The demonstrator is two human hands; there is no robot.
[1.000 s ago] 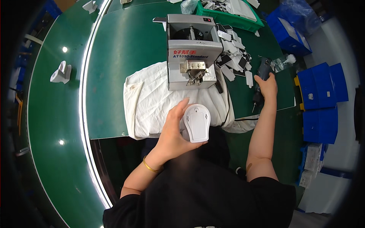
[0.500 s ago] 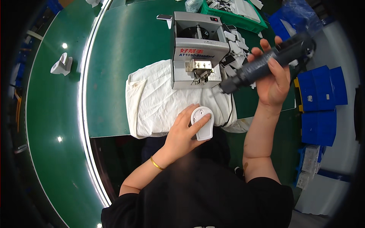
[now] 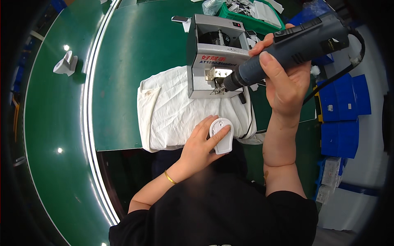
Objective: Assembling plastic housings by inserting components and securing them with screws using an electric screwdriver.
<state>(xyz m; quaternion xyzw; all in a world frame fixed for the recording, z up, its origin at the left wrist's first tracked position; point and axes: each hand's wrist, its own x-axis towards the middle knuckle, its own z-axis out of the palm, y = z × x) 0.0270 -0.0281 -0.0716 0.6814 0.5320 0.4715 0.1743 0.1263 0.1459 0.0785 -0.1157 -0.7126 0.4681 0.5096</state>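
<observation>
In the head view, my left hand (image 3: 201, 145) is curled round a rounded white plastic part (image 3: 223, 143), thumb pressed on its recessed face, by the front edge of the white cloth (image 3: 168, 110) on the green tabletop (image 3: 119, 90). My right hand (image 3: 287, 88) grips a dark electric screwdriver (image 3: 303, 45), its nose angled at the metal fitting (image 3: 221, 73) on the grey machine (image 3: 213, 51); I can't tell whether they touch. I judge the step to be presenting the tip to that fitting; the next move seems to call for careful alignment, with the part held steady.
</observation>
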